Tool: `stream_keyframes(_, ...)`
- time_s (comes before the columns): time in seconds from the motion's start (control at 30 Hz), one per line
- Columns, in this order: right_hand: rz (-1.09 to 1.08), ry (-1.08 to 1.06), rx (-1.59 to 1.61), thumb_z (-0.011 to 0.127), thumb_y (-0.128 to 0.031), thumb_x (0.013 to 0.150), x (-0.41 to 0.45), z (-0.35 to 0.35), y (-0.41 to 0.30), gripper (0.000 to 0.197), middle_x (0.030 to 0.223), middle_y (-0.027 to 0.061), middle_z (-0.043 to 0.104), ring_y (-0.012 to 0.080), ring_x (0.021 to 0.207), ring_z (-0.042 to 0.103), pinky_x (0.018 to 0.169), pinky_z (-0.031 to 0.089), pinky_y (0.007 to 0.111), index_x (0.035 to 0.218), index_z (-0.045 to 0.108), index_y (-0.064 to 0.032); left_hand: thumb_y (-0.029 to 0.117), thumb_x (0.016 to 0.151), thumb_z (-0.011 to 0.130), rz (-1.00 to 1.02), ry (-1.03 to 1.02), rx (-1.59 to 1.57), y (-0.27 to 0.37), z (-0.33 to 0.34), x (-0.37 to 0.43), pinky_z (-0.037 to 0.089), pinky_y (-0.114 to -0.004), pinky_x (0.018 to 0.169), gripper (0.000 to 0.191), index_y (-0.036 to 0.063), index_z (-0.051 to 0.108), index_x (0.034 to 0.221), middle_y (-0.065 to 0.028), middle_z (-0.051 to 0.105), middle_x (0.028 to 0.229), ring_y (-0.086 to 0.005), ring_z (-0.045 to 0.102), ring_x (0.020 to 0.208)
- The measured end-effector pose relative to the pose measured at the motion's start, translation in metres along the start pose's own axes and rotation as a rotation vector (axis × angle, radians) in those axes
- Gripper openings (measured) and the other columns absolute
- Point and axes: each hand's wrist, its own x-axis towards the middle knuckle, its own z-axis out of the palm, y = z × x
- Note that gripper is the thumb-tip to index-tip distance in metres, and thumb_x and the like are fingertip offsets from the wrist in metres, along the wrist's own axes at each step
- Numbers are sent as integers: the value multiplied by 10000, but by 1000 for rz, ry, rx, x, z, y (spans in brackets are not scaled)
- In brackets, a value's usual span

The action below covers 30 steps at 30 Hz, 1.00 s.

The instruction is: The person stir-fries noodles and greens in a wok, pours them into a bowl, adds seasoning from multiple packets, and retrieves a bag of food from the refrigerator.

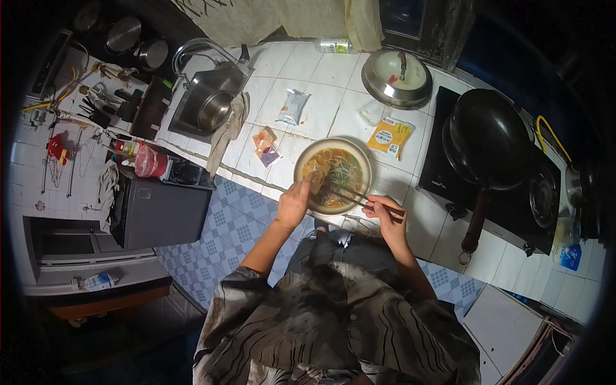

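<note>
A wide bowl of noodle soup (pixel 353 166) with greens and orange broth stands near the counter's front edge. My right hand (pixel 387 219) grips a pair of dark chopsticks (pixel 356 195), their tips down in the bowl. At the bowl's left side is my left hand (pixel 294 202), its extended finger reaching over the rim to a yellowish fried-looking piece (pixel 316 177); whether it pinches the piece cannot be told. A torn orange and purple sachet (pixel 266 147) lies left of the bowl, a silver packet (pixel 293 107) behind it, and a yellow food packet (pixel 390 137) to the right.
On the right, a black wok (pixel 493 134) sits on a gas stove (pixel 440 159), its handle pointing towards me. A domed lid (pixel 397 79) rests behind the packets. At the left, a metal pot (pixel 215 111) stands in the sink (pixel 185 113), beside a draped cloth (pixel 228 130).
</note>
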Motion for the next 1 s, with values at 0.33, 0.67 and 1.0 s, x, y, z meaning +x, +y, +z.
stream_keyframes(0.33, -119, 116, 64, 447, -123, 902, -12, -14, -15, 240, 850, 167, 610, 216, 715, 640, 631, 526, 263, 965, 564, 77, 63, 891, 457, -690, 168, -943, -31, 14, -4, 489, -249, 505, 252, -43, 461, 1120, -60, 561, 689, -110, 535, 527)
stream_keyframes(0.67, -158, 121, 144, 448, -139, 901, -9, -13, -23, 258, 825, 180, 604, 244, 697, 641, 635, 536, 295, 964, 547, 91, 91, 889, 474, -953, 93, -1313, -22, 8, -4, 519, -253, 543, 234, -28, 500, 1089, -36, 554, 709, -97, 525, 569)
stream_keyframes(1.0, -147, 38, 56, 461, -142, 897, 0, -14, -20, 262, 834, 177, 613, 230, 708, 642, 634, 523, 279, 967, 555, 92, 106, 885, 490, -933, 38, -1329, -16, 7, -4, 512, -245, 540, 239, -32, 504, 1079, -33, 569, 746, -90, 519, 565)
